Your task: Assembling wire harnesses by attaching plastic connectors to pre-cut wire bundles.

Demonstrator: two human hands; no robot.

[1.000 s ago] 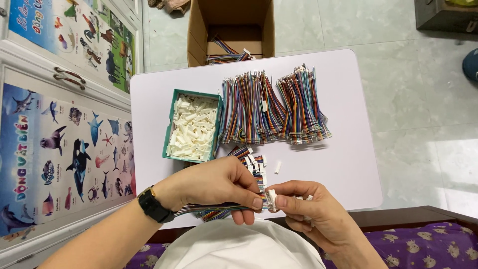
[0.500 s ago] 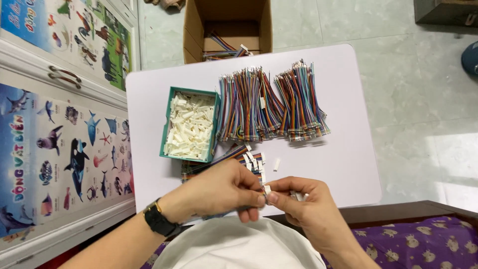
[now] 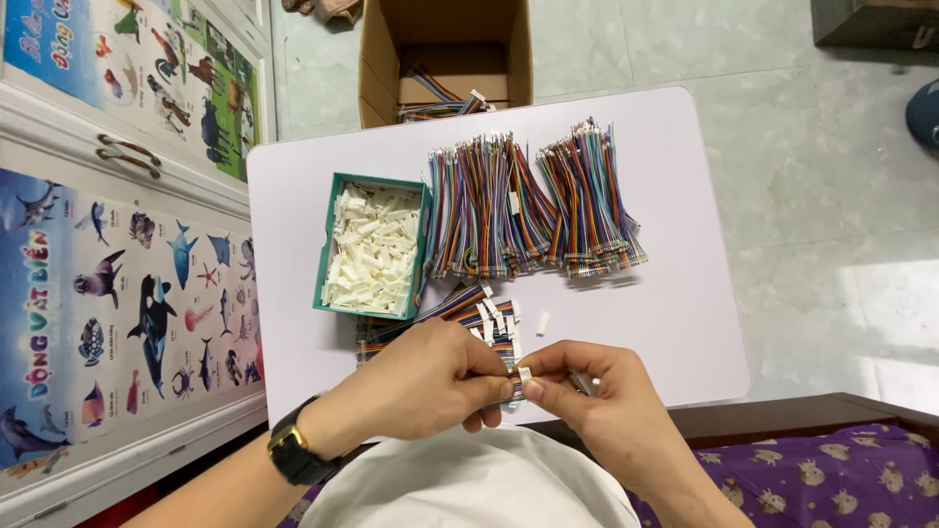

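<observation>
While the person sits at the near edge, the white table (image 3: 675,323) takes most of the room in front of them, standing on a pale tiled floor (image 3: 831,196); along the person's left runs a white cabinet (image 3: 127,293) covered with posters of sea animals; beyond the far edge of the table stands an open cardboard box (image 3: 445,49) with some coloured wires inside. On the table, toward the far side, lie two big heaps of rainbow ribbon cables (image 3: 533,210), side by side and touching each other; just beside them, on the person's left, sits a green tray (image 3: 328,254) filled with small white plastic connectors (image 3: 372,249). Nearer to the person lies a smaller bundle of ribbon cables (image 3: 469,313), partly under the hands, and one loose white connector (image 3: 541,324) rests on the bare table just beside it.

The left hand (image 3: 425,376), with a black wristwatch (image 3: 293,452) on its wrist, is closed in a pinch on the end of a short ribbon cable (image 3: 512,374); the right hand (image 3: 587,391) meets it over the near edge of the table and pinches a small white connector (image 3: 524,374) between thumb and forefinger, pressed against that cable end; its other fingers are curled in, and whether they hold anything more I cannot tell.
</observation>
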